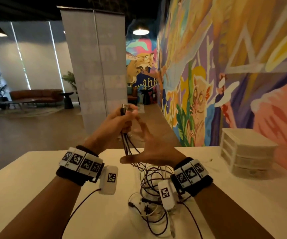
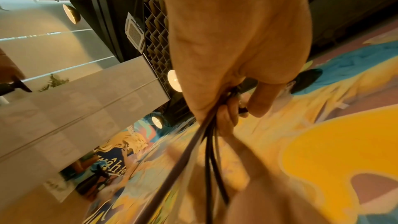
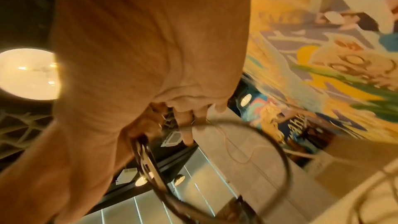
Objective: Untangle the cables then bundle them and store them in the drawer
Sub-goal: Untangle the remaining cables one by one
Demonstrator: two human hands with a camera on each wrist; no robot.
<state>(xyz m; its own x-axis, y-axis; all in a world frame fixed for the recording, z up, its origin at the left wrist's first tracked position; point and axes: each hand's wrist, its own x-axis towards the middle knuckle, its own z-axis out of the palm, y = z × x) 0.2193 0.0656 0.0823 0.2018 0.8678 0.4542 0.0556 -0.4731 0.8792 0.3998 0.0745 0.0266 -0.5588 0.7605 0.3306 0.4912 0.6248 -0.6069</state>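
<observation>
My left hand (image 1: 124,116) is raised above the table and grips a bunch of dark and white cable ends (image 1: 124,107), connectors sticking up from the fist. In the left wrist view the fingers (image 2: 228,117) curl round several dark strands (image 2: 207,159). The strands hang down to a tangled pile of cables (image 1: 154,185) on the white table (image 1: 35,169). My right hand (image 1: 144,140) is just below and right of the left, blurred, palm open, thumb pointing left, beside the hanging strands. In the right wrist view a dark cable loop (image 3: 280,144) curves past its straight fingers (image 3: 187,134).
A white plastic drawer unit (image 1: 244,152) with three shut drawers stands at the table's far right, against the painted mural wall (image 1: 225,66). Sensor leads run from both wrist units across the table. Beyond the far edge lies open floor with a grey banner and sofas.
</observation>
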